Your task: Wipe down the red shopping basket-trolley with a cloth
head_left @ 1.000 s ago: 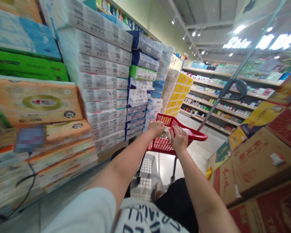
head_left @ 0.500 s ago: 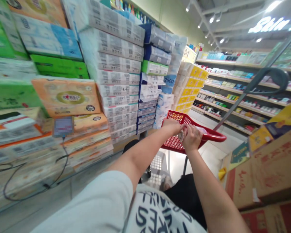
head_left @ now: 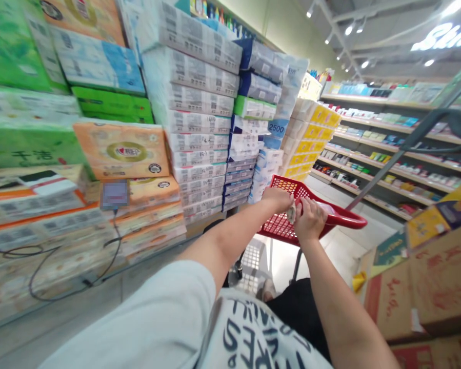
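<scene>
A red plastic shopping cart (head_left: pixel 282 233) with a perforated basket stands in front of me. My left hand (head_left: pixel 278 200) is closed round the left part of its handle. Close beside it, my right hand (head_left: pixel 310 219) wraps round the red handle bar (head_left: pixel 341 217), fingers curled over the top. Between the two hands shows a small crumpled beige thing (head_left: pixel 291 213); its kind and which hand has it I cannot make out. My left fingertips are mostly hidden. A grey pole (head_left: pixel 384 171) with a dark loop rises on the cart's right side.
Stacked tissue packs (head_left: pixel 203 92) line the left, with an orange pack (head_left: pixel 122 151) and a black cable (head_left: pixel 113 251) near the floor. Cardboard boxes (head_left: pixel 441 282) crowd the right. Stocked shelves (head_left: pixel 384 138) stand ahead beyond pale floor tiles.
My view has turned slightly left, so stacks, cart and boxes sit farther right in the picture. Both hands keep their hold on the handle.
</scene>
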`<state>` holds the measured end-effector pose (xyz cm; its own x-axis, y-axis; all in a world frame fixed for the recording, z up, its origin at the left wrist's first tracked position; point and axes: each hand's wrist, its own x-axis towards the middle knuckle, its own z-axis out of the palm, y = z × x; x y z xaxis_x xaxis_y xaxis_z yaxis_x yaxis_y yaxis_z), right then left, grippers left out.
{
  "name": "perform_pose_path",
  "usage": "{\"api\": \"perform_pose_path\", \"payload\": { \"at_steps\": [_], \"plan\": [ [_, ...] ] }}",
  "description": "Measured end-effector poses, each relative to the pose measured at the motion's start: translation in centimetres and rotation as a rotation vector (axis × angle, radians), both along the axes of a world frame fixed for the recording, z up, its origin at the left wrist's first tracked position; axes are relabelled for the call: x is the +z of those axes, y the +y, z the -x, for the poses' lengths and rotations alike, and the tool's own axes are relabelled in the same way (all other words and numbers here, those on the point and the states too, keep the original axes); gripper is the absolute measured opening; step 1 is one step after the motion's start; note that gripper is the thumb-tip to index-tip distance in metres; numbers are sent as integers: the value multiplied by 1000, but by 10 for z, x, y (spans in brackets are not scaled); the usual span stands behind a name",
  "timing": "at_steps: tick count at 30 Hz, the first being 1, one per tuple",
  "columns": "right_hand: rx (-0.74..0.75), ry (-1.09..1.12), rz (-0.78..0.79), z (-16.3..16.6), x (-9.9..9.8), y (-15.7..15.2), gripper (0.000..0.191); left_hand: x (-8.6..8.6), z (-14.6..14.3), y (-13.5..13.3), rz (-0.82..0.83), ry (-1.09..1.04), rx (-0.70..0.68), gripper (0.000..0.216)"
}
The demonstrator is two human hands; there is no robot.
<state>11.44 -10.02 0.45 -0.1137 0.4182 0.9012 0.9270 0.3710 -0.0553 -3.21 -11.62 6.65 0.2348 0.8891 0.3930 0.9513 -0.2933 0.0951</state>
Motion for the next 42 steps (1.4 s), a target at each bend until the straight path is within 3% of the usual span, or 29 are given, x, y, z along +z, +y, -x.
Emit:
{"api": "perform_pose_path", "payload": {
  "at_steps": [4, 9, 14, 15, 18, 20, 24, 28, 33, 38, 42],
  "plan": [
    [9, 3, 7, 0, -1, 1, 32, -7, 0, -7, -295, -11, -89, 38],
    [-2, 4, -12, 0, 2, -2, 31, -4, -3, -4, -35, -13, 15, 41],
    [12, 10, 6, 1, 4, -5, 31, -15, -1, -12, -361, -15, -154, 35],
    [17, 9, 6, 1, 4, -5, 31, -16, -1, -13, -378, -29, -132, 33],
    [24, 11, 5, 0, 4, -6, 31, -12, -4, -10, -208, -47, 7, 41],
    [20, 20, -1, 1, 5, -7, 31, -10, -5, -9, -156, -45, 14, 43],
    [14, 19, -20, 3, 5, -8, 31, -14, -4, -11, -362, -62, -121, 31],
    [16, 11, -32, 3, 5, -10, 29, -14, -6, -12, -242, -97, 7, 42],
    [21, 31, -18, 6, 5, -11, 29, -13, -4, -11, -343, -80, -91, 35],
    [41, 51, 16, 10, 4, -13, 30, -12, -3, -10, -234, -69, 13, 41],
    [69, 150, 60, 14, 16, -17, 31, -14, 0, -13, -334, -101, -99, 41]
  ]
}}
